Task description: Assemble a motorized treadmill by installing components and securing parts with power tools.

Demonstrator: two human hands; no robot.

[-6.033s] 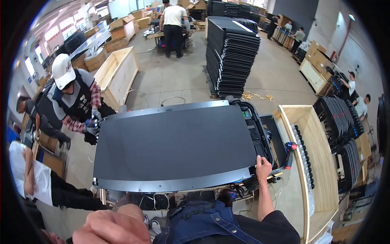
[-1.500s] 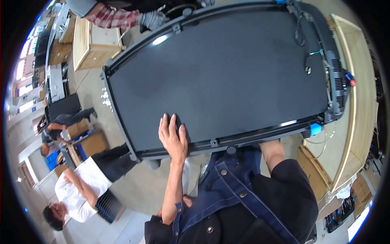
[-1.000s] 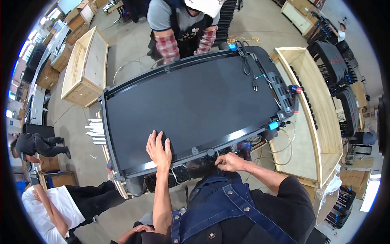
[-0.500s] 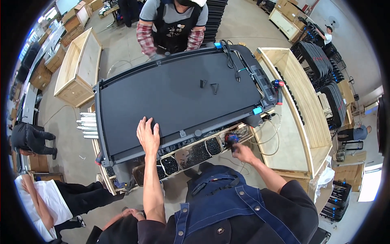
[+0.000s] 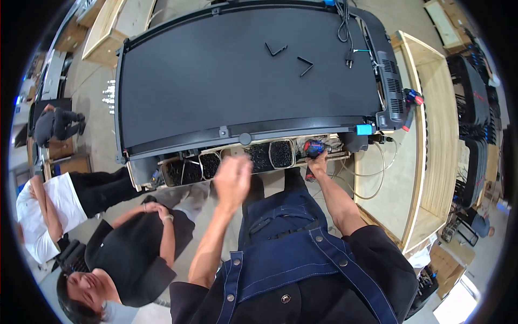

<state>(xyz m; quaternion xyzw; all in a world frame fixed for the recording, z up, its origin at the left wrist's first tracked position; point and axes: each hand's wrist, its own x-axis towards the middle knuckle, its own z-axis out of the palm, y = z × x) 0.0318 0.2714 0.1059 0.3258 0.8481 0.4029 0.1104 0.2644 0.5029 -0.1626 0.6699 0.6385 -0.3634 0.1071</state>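
Note:
My right hand (image 5: 318, 164) is wrapped round a red and dark blue cordless drill (image 5: 313, 148) at the right end of the parts tray. My left hand (image 5: 232, 182) hangs in front of bins of small dark fasteners (image 5: 258, 156), its fingers smeared by motion, so what they hold cannot be made out. Beyond both hands lies a treadmill (image 5: 243, 81) with a flat black belt. Two small V-shaped black brackets, one on the left (image 5: 275, 50) and one on the right (image 5: 306, 66), rest on it. A coiled power cord (image 5: 343, 24) lies near its right end.
On the right stands an open wooden crate (image 5: 431, 135), and a second red and blue power tool (image 5: 413, 97) sits at its near wall. Pale hoses (image 5: 382, 175) loop below. At the lower left are a person in black (image 5: 135, 245) and one in white (image 5: 48, 213).
My left hand has come off the belt and back over the bins. The drill in my right hand is now up at the tray. My view has tilted down, dropping the co-worker opposite out of sight.

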